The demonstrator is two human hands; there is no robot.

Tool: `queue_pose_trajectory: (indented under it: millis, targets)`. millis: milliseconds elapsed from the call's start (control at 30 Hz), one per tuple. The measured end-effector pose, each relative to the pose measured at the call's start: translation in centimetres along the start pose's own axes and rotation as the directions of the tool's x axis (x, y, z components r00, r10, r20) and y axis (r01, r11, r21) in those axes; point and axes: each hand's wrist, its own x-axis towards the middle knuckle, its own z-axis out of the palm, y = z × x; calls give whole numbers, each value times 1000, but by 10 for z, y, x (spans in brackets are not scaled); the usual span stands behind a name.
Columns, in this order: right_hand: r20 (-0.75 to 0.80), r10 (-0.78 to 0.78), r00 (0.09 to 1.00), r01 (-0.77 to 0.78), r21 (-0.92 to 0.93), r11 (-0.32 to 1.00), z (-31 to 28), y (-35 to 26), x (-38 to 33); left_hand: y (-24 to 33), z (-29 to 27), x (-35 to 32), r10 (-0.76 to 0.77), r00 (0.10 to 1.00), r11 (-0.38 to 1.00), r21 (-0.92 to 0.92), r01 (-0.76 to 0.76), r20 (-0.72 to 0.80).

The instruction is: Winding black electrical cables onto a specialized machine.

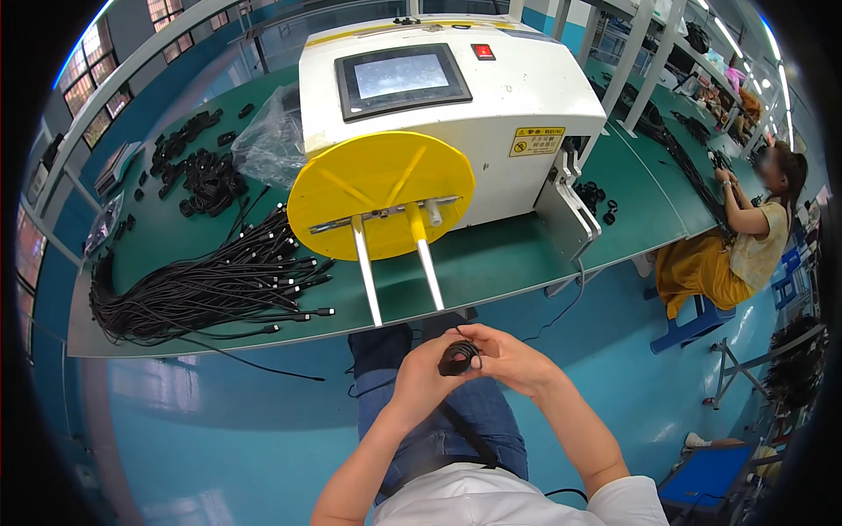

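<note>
Coil [458,358]: probably being tidied; next calls for snug loops
Left hand [424,370]: clamped round it
Right hand [513,359]: pinching its right side

Black cable [458,356] between our left hand [420,373] and right hand [516,359], our blue jeans [500,430] below them, yellow disc [351,180] and white machine [504,92] beyond them, green tabletop [484,260], black cables [202,294] to their left, blue floor [570,412]

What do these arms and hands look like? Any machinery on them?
No machinery: each grip is an ordinary human hand. The left hand and right hand wear no gloves, and no watch shows. The left forearm and right forearm are uncovered; a short white sleeve shows above the right one.
</note>
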Motion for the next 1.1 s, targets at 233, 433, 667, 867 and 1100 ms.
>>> queue_pose_trajectory:
  millis: [233, 433, 667, 867, 1100]
  targets:
    - [-236, -148, 961, 22, -466, 885, 23, 19, 7, -15, 11, -7, 62, 992, 947, 321, -23, -112]
    - [-310, -117, 944, -27, -425, 905, 19, 18, 9, -3, 11, -9, -48, 983, 979, 188, 82, -179]
    - [-167, -84, 982, 4, -429, 903, 20, -5, 8, -10, 6, -2, 60, 994, 994, -81, -67, -89]
    - [-48, -51, 998, 45, -108, 993, 12, -13, 10, -13, 5, -1, -78, 995, 948, -314, 57, -54]
    - [-115, -92, 989, 85, -64, 994, 10, -8, 9, -5, 11, -3, -326, 945, 737, -617, 277, 34]
